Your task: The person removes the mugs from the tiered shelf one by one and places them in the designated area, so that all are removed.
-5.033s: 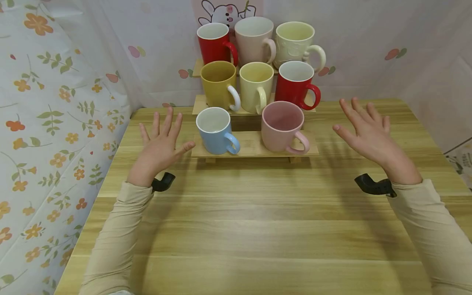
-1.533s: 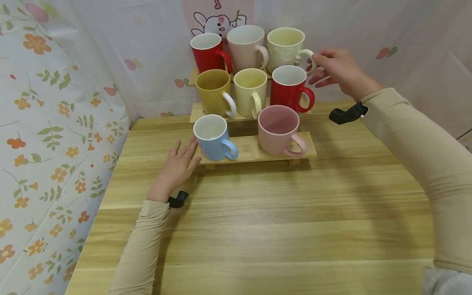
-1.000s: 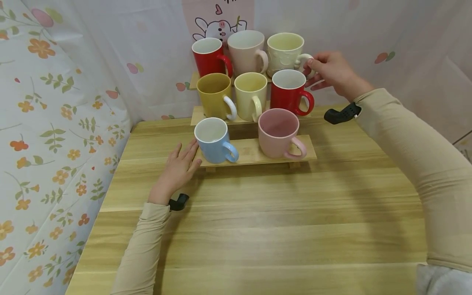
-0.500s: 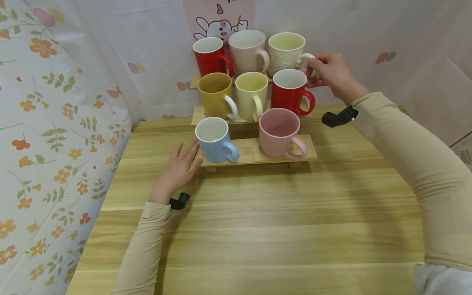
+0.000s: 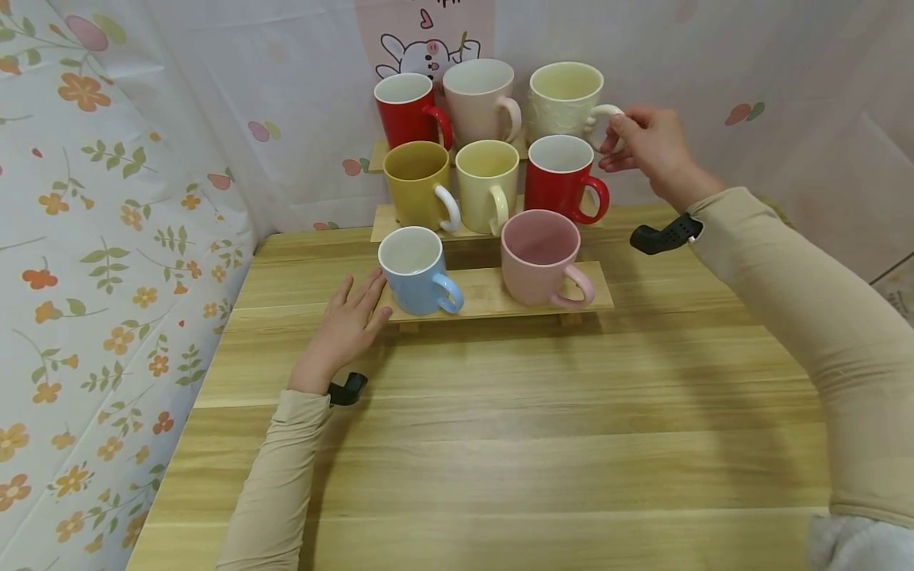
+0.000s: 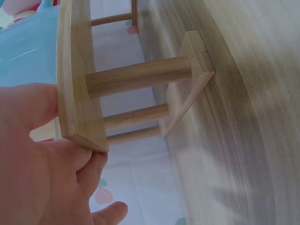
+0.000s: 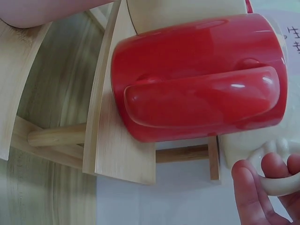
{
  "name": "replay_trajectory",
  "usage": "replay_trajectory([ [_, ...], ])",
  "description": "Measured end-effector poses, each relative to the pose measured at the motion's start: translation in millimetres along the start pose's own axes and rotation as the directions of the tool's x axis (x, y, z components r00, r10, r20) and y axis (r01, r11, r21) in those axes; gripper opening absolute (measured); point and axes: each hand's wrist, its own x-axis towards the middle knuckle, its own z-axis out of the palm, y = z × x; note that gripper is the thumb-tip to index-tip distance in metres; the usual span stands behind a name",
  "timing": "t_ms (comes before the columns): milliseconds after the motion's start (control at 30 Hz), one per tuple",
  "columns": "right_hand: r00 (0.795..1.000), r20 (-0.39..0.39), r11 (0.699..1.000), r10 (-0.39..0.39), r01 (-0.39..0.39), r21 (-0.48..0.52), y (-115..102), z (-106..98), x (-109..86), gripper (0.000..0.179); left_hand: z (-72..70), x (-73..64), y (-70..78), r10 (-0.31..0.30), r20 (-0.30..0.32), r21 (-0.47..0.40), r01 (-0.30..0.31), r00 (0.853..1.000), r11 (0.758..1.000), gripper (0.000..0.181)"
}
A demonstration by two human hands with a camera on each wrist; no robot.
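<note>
In the head view my right hand (image 5: pixel 657 147) pinches the handle of the pale cream mug (image 5: pixel 560 115) with a raised pattern, at the right end of the top tier. The right wrist view shows the fingers around that cream handle (image 7: pixel 281 183); whether the mug's base touches the shelf is hidden. My left hand (image 5: pixel 343 329) grips the left end of the lowest board of the tiered wooden rack (image 5: pixel 474 292), thumb at its upper side and fingers at its end in the left wrist view. Beside it stands a light blue mug (image 5: pixel 412 277).
A red mug (image 5: pixel 557 178) stands just in front of the cream one, with a yellow mug (image 5: pixel 485 190) and a mustard mug (image 5: pixel 416 186) beside it. A pink mug (image 5: pixel 535 266) is below. A pale pink mug (image 5: pixel 474 103) and another red mug (image 5: pixel 403 119) share the top tier.
Both hands came in to the rack from the sides. The right hand took the cream mug's handle, and the mug has just shifted slightly right, away from the pale pink one. The left hand stays put.
</note>
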Motion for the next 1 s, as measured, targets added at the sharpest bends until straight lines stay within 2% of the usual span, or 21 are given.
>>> replay_trajectory([
  [267,1.000,-0.025,0.996,-0.008,0.010,0.090,1,-11,-6.1,0.022,-0.2,-0.1,0.3,0.014,0.000,-0.003,-0.014,1.000,1.000,0.060],
  [500,0.998,-0.049,0.975,-0.043,0.053,0.214,4,-25,-10.7,0.017,0.0,0.5,-0.2,0.009,0.005,-0.001,-0.009,1.000,1.000,0.061],
  [767,0.996,-0.091,0.964,-0.024,0.047,0.260,7,-42,-14.2,0.017,-0.7,1.8,-0.4,0.020,0.009,0.010,-0.020,1.000,1.000,0.061],
  [1000,0.994,-0.103,0.957,-0.024,0.053,0.285,18,-54,-22.2,0.017,0.0,1.2,-0.5,0.017,0.010,0.012,-0.017,1.000,1.000,0.061],
])
